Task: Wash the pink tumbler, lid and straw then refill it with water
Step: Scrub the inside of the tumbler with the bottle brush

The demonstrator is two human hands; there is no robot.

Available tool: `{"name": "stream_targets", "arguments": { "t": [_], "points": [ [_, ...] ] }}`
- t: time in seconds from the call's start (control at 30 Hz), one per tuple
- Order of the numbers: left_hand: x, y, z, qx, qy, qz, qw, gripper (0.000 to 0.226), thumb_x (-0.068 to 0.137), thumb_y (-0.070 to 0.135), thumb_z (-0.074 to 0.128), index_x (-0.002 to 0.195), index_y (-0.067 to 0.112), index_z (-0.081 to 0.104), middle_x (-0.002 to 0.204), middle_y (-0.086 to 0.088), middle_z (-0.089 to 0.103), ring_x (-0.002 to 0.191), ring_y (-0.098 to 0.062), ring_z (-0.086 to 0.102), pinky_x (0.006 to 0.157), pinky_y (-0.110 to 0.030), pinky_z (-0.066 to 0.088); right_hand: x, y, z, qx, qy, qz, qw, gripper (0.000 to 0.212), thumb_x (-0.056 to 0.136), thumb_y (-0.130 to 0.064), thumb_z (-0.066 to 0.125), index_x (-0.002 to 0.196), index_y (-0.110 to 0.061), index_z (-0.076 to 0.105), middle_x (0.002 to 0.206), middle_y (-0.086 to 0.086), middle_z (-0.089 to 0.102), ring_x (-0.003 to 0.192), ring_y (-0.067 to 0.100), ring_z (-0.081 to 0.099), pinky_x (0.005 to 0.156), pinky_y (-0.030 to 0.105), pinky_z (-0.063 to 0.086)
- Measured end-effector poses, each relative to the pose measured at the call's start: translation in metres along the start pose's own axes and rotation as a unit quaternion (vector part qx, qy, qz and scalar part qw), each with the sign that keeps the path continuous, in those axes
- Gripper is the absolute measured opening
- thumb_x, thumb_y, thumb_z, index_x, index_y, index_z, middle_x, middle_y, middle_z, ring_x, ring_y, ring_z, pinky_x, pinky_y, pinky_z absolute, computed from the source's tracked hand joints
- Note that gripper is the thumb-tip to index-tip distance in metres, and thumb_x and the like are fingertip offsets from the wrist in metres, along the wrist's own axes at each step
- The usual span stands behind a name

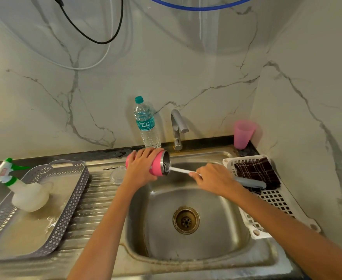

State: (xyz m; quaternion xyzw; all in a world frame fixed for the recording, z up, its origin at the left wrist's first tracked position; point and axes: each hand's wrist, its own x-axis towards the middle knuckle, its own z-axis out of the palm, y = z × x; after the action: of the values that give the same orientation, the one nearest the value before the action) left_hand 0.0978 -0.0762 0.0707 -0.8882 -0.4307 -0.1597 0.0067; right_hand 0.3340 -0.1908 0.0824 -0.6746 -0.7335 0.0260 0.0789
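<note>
The pink tumbler (pixel 157 163) lies on its side above the sink's far left edge, its steel mouth facing right. My left hand (pixel 143 165) grips its body from above. My right hand (pixel 213 177) holds a bottle brush (pixel 181 170) by its white stem; the bristle head is inside the tumbler's mouth and the grey handle end sticks out behind my wrist. A clear lid (pixel 117 175) rests on the drainboard just left of the tumbler. A thin dark straw-like rod (pixel 110 168) lies behind the lid.
The steel sink (pixel 232 229) has an open drain, with the tap (pixel 177 128) shut off at the back. A water bottle (pixel 147 123) stands behind the tumbler, a pink cup (pixel 243 134) at back right. A white rack (pixel 275 199) holds a dark cloth (pixel 257 170). A grey tray (pixel 65 215) holds a spray bottle (pixel 22 188).
</note>
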Motion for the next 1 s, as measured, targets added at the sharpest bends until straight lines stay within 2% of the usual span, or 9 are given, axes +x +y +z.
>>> {"name": "stream_targets", "arguments": {
  "t": [0.13,0.23,0.37,0.47,0.57,0.73,0.87,1.0],
  "points": [
    [-0.004,-0.002,0.002,-0.018,-0.020,-0.012,1.000,0.098,0.060,0.035,0.085,0.145,0.032,0.036,0.139,0.004,0.049,0.131,-0.023,0.044,0.116,-0.051,0.026,-0.003,-0.007,-0.011,-0.028,0.030,-0.038,0.998,0.046,0.101,-0.049,0.030,0.078,-0.022,0.059,0.061,-0.005,0.050,0.054,0.013,0.049,0.054,0.026,0.038],
    [-0.007,0.004,0.002,-0.033,-0.006,-0.001,0.999,0.095,0.060,0.034,0.084,0.143,0.031,0.038,0.136,0.004,0.051,0.128,-0.023,0.046,0.114,-0.053,0.028,0.008,0.001,-0.022,-0.055,0.050,-0.008,0.997,0.048,0.100,-0.050,0.030,0.070,-0.021,0.053,0.058,-0.005,0.045,0.051,0.010,0.044,0.053,0.025,0.035],
    [-0.002,-0.002,-0.009,-0.006,0.025,-0.007,1.000,0.095,0.057,0.032,0.084,0.142,0.030,0.041,0.134,0.003,0.052,0.126,-0.024,0.046,0.113,-0.053,0.027,0.006,0.001,-0.012,-0.045,0.027,-0.002,0.999,0.045,0.100,-0.050,0.031,0.077,-0.021,0.057,0.061,-0.005,0.047,0.057,0.013,0.049,0.056,0.026,0.035],
    [-0.004,-0.009,-0.009,-0.024,-0.005,-0.023,0.999,0.098,0.059,0.032,0.085,0.145,0.030,0.037,0.138,0.003,0.049,0.130,-0.023,0.043,0.115,-0.051,0.027,-0.004,-0.004,-0.011,-0.036,0.015,-0.042,0.998,0.044,0.100,-0.050,0.031,0.084,-0.023,0.062,0.065,-0.004,0.053,0.058,0.012,0.050,0.055,0.026,0.033],
    [-0.009,-0.004,-0.001,-0.057,-0.029,-0.022,0.998,0.098,0.061,0.035,0.084,0.146,0.031,0.034,0.140,0.004,0.046,0.132,-0.022,0.041,0.115,-0.048,0.024,0.002,-0.005,-0.024,-0.039,0.033,-0.049,0.998,0.044,0.100,-0.049,0.032,0.077,-0.022,0.057,0.060,-0.005,0.049,0.052,0.009,0.045,0.050,0.024,0.030],
    [-0.011,0.003,0.005,-0.058,-0.009,-0.011,0.998,0.096,0.062,0.033,0.083,0.144,0.033,0.035,0.140,0.006,0.047,0.132,-0.021,0.041,0.115,-0.049,0.023,0.010,0.005,-0.015,-0.043,0.016,0.001,0.999,0.047,0.100,-0.050,0.032,0.076,-0.019,0.058,0.059,-0.005,0.047,0.053,0.011,0.046,0.052,0.026,0.034],
    [-0.010,0.001,0.008,-0.053,-0.022,-0.016,0.998,0.097,0.061,0.033,0.084,0.145,0.033,0.035,0.141,0.005,0.046,0.133,-0.022,0.040,0.116,-0.050,0.024,-0.007,-0.008,-0.008,-0.065,0.016,-0.053,0.996,0.045,0.101,-0.047,0.031,0.083,-0.021,0.063,0.064,-0.004,0.053,0.056,0.014,0.049,0.054,0.027,0.034],
    [-0.014,0.002,0.013,-0.075,-0.035,-0.008,0.997,0.097,0.061,0.037,0.082,0.145,0.033,0.034,0.139,0.006,0.047,0.131,-0.021,0.042,0.114,-0.046,0.026,0.002,-0.002,-0.025,-0.065,0.037,-0.041,0.996,0.045,0.100,-0.050,0.030,0.071,-0.024,0.052,0.058,-0.006,0.047,0.050,0.009,0.043,0.052,0.025,0.036]
  ]
}}
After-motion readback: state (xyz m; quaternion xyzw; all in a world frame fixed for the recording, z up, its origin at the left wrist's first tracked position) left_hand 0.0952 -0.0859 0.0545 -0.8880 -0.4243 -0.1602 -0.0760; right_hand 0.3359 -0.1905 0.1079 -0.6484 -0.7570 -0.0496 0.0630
